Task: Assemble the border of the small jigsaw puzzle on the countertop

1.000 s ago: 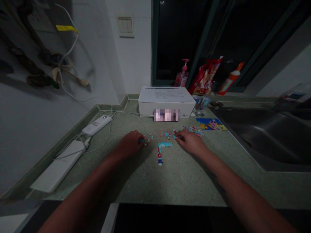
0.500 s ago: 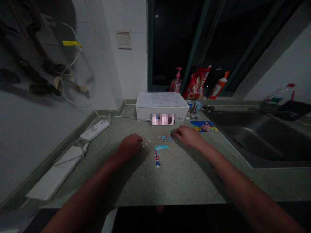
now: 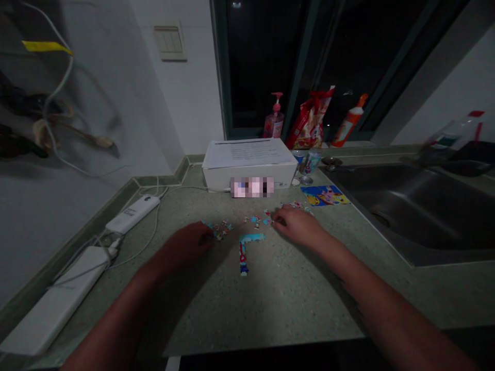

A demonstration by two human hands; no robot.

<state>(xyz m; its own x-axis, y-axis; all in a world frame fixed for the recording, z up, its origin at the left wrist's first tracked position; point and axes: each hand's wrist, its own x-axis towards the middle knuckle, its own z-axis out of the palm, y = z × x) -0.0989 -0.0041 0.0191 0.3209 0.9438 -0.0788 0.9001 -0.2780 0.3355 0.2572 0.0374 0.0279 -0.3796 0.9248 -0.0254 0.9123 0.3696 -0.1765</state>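
The loose middle pieces point(image 3: 254, 220) lie at nine o'clock from the right hand point(image 3: 296, 222), the nearer one, and between two and three from the left hand point(image 3: 188, 240); whether either curled hand clamps anything, I cannot tell.

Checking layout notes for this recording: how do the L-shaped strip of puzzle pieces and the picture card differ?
The L-shaped strip is narrow and bent; the picture card is a broad four-sided sheet. The strip lies nearer the camera, the card farther back beside the sink. Both lie flat on the counter and include blue.
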